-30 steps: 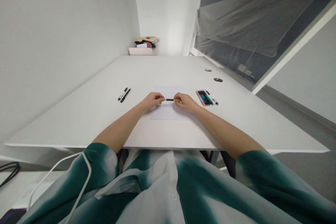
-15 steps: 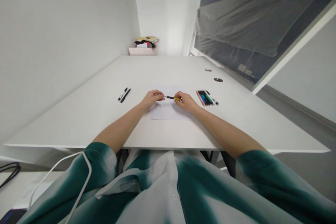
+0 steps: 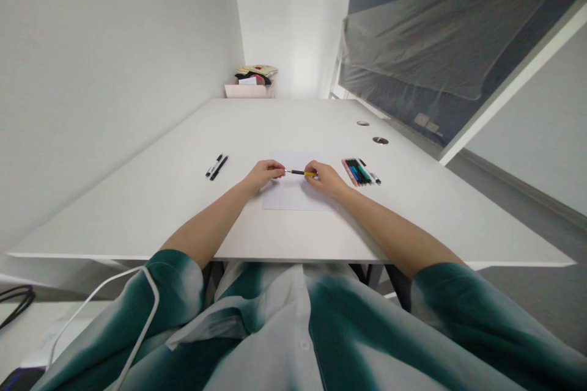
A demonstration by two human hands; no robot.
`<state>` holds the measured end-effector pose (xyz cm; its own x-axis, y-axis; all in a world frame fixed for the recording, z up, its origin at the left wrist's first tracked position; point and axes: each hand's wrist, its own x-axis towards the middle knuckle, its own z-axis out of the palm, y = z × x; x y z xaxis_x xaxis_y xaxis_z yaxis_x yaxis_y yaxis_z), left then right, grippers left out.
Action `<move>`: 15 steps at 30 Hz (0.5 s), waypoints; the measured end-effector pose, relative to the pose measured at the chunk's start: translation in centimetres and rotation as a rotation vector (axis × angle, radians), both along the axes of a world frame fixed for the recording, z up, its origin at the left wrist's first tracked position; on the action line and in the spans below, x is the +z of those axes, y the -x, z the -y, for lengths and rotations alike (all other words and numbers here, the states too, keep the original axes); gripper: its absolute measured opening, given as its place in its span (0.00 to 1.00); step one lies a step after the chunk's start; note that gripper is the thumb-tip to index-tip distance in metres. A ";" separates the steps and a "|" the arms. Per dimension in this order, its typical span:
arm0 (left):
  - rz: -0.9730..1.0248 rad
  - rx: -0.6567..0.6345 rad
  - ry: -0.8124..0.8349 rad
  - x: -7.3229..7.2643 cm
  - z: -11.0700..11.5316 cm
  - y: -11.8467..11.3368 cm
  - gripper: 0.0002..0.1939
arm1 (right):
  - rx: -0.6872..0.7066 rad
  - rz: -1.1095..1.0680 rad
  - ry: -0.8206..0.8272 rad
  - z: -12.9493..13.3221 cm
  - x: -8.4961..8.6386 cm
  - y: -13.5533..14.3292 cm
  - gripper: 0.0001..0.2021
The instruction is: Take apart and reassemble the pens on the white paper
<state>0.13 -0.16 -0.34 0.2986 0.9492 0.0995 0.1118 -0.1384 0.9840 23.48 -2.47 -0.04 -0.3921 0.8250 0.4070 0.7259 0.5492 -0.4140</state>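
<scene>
My right hand is closed round the yellow part of a black and yellow pen. The pen lies nearly level, its thin pale tip pointing left. At that tip, the fingers of my left hand are pinched together; what they hold is too small to make out. Both hands are above a white sheet of paper on the white table. To the right of my right hand lies a row of several pens in pink, blue, black, green and white.
Two pens lie side by side left of the paper. A pale box with folded items stands at the table's far end. Two round fittings are set in the tabletop at right. A white cable crosses my left sleeve.
My left fingers have shifted slightly left, and a little more of the pen's thin tip shows. My right hand keeps its hold on the pen.
</scene>
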 end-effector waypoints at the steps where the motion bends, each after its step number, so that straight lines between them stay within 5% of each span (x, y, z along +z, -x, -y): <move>1: 0.003 -0.005 0.003 0.0 0.0 0.0 0.13 | 0.000 0.004 -0.002 0.0 0.0 0.0 0.08; 15: -0.030 -0.021 -0.030 0.2 0.1 0.1 0.13 | -0.003 0.035 -0.024 0.1 0.1 0.1 0.07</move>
<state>0.02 -0.24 -0.18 0.3217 0.9394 0.1186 0.1379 -0.1704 0.9757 23.43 -2.53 0.08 -0.4034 0.8164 0.4131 0.7415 0.5562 -0.3752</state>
